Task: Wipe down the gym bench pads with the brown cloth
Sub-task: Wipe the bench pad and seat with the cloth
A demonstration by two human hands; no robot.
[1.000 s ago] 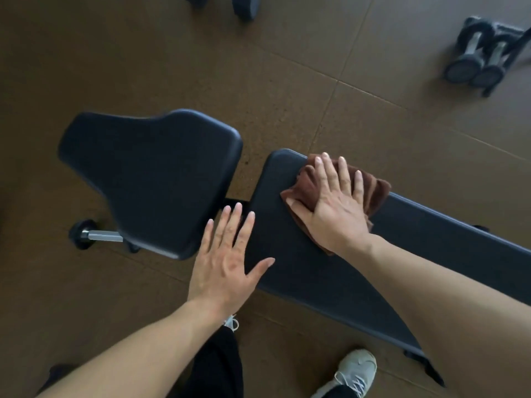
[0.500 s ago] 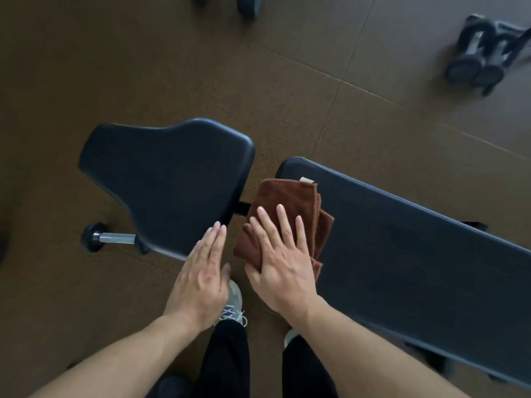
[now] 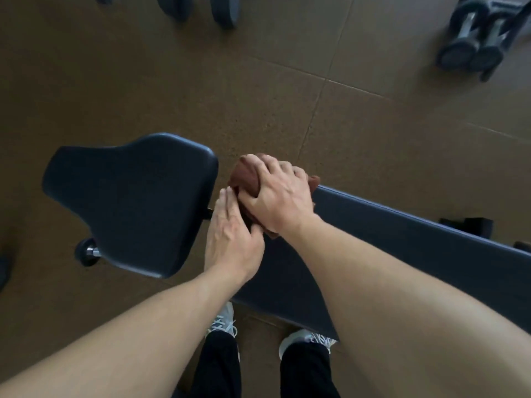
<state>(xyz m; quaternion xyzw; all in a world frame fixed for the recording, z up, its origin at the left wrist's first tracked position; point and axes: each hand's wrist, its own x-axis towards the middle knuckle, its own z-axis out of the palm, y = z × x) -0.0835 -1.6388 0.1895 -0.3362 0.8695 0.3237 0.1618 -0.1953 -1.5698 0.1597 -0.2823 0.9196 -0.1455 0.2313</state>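
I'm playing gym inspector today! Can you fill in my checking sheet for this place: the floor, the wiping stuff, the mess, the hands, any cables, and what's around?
Surface: brown floor with tile seams.
Job's things: brown cloth, bunched on the end of the long pad; seat pad beside it.
Clutter: dumbbells top right, more at the top edge.
Grippers: right hand grips the cloth; left hand touches it, fingers straight.
Cables: nothing seen.
Surroundings: bench wheel; white shoes.

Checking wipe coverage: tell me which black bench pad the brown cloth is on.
The long black back pad, at its end nearest the wider seat pad.
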